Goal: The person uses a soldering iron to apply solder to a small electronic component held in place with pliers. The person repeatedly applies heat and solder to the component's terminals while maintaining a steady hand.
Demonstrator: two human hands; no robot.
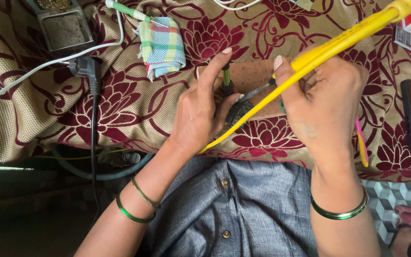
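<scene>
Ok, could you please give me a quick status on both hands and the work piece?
Left hand pinching small dark part. Right hand gripping yellow soldering iron, tip at the part. Brown board underneath; nothing blocking.

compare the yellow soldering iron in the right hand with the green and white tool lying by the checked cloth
The yellow soldering iron is gripped in the right hand, its metal tip down at the brown board; the green and white tool lies unheld on the floral cloth, its tip at the checked cloth. The yellow one looks thicker and longer. Both are slim handled tools with cords.
</scene>
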